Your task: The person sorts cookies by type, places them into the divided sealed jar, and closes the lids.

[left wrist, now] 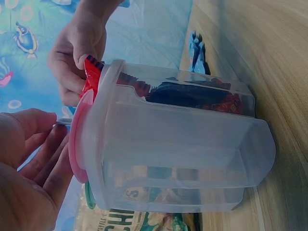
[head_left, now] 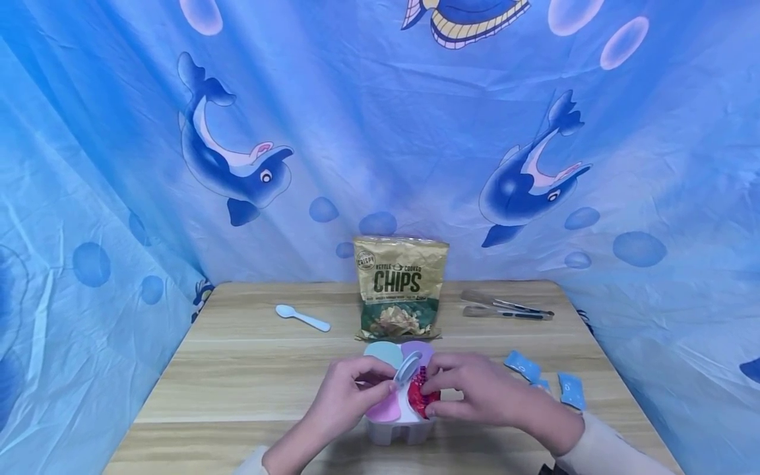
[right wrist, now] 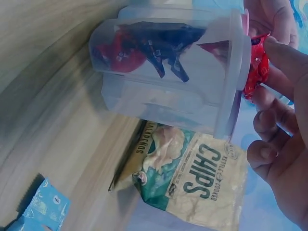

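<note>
A clear container [left wrist: 192, 154] with several compartments stands upright on the table, topped by pink [head_left: 384, 408], mint [head_left: 382, 353] and purple [head_left: 418, 349] lids. My left hand [head_left: 347, 392] pinches a raised pale lid [head_left: 408, 369] between thumb and fingers, tilted up above the container. With thumb and fingertips, my right hand [head_left: 475, 389] holds a red packet [right wrist: 258, 67] at the uncovered compartment's mouth, part of it sticking out over the rim. Through that compartment's wall, dark blue and red packets [right wrist: 163, 41] show inside.
Behind the container stands a bag of chips [head_left: 400, 287]. A pale spoon [head_left: 303, 318] lies at the back left, metal tongs [head_left: 507, 308] at the back right. Several small blue packets [head_left: 571, 390] lie on the table [head_left: 237, 389] near my right forearm. A blue curtain [head_left: 380, 132] surrounds the table.
</note>
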The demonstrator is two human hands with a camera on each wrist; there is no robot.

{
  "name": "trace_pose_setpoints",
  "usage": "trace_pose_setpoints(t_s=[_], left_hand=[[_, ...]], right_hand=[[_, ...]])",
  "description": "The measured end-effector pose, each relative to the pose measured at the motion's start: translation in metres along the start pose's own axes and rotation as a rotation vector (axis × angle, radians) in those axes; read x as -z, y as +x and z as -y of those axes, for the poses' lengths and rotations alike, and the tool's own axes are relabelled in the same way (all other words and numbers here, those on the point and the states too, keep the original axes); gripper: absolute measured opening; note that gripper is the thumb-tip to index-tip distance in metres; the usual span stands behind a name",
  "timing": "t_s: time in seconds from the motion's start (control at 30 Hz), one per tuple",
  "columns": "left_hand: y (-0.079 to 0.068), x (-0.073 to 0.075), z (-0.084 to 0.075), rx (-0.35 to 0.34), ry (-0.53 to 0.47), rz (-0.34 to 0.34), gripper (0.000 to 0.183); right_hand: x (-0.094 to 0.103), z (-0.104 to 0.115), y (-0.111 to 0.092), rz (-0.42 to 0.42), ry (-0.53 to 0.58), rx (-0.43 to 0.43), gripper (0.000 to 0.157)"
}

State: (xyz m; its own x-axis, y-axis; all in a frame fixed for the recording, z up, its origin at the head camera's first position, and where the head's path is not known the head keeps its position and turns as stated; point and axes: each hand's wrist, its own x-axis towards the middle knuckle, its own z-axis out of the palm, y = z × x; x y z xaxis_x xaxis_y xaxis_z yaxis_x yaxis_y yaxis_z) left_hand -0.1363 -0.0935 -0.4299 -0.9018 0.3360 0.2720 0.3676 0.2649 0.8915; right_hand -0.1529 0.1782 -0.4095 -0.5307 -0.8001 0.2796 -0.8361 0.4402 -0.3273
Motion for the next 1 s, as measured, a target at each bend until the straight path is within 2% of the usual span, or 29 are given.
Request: trace_pose_setpoints(t_s=[0.1, 0.2, 0.33, 0.4, 0.47, 0.57, 0.67, 0.83, 1.0], left_hand=[[-0.001, -0.001, 0.000, -0.001, -0.004, 0.004, 0.015], [-0.003, -0.001, 0.000, 0.002, -0.008, 0.010, 0.014], [-0.005, -0.002, 0.000, 0.008, -0.007, 0.013, 0.014], [-0.007, -0.003, 0.000, 0.014, -0.010, 0.020, 0.014], [-0.008, -0.004, 0.000, 0.016, -0.015, 0.026, 0.013], [-0.009, -0.004, 0.000, 0.012, -0.016, 0.024, 0.013], [-0.008, -0.003, 0.000, -0.002, -0.007, 0.007, 0.013], [-0.007, -0.002, -0.002, -0.010, 0.009, -0.010, 0.014], [-0.004, -0.001, -0.004, -0.018, 0.026, -0.014, 0.014]], right_hand=[[0.000, 0.003, -0.001, 0.027, -0.051, -0.003, 0.021], [-0.003, 0.006, -0.003, 0.033, -0.098, 0.043, 0.023], [-0.020, 0.010, -0.005, 0.023, -0.204, 0.138, 0.026], [-0.030, 0.010, -0.007, 0.014, -0.200, 0.147, 0.026], [-0.036, 0.009, -0.011, 0.002, -0.127, 0.130, 0.022], [-0.035, 0.006, -0.015, -0.036, 0.099, 0.054, 0.015], [-0.029, 0.003, -0.015, -0.084, 0.265, -0.018, 0.008], [-0.016, -0.007, -0.007, -0.183, 0.383, -0.100, 0.007], [-0.009, -0.016, 0.001, -0.230, 0.411, -0.116, 0.009]])
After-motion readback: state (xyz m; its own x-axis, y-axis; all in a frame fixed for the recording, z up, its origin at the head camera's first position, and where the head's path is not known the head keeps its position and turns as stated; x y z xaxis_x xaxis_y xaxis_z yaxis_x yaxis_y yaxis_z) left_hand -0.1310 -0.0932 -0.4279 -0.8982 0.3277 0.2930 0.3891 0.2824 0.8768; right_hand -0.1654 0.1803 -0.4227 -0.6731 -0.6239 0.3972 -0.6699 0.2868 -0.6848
